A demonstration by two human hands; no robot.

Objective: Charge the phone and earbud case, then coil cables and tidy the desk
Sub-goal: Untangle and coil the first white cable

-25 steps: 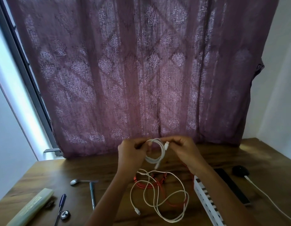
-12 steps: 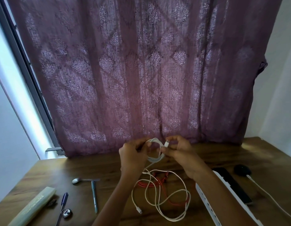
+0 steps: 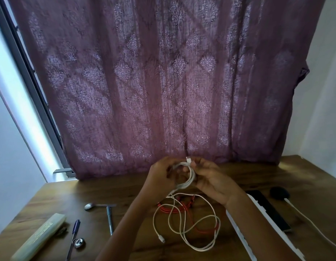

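Observation:
A white cable (image 3: 189, 178) is partly wound into a small coil held above the desk. My left hand (image 3: 161, 176) grips the coil's left side. My right hand (image 3: 212, 178) pinches its top, where the plug end sticks up. The rest of the white cable hangs down and lies in loose loops on the desk, its other plug near the front. Under those loops lies a red cable (image 3: 174, 208). A black phone (image 3: 269, 210) and a black earbud case (image 3: 279, 193) sit to the right, a white cord running from the case.
A white power strip (image 3: 238, 234) lies along my right forearm. On the left of the wooden desk (image 3: 110, 187) are a spoon (image 3: 90, 206), two pens (image 3: 109, 219), a pale long case (image 3: 41, 236) and a small metal object (image 3: 78, 242). A purple curtain (image 3: 163, 81) hangs behind.
The coil has gained cable and the hands have drawn closer together. The loose loops on the desk have shifted slightly.

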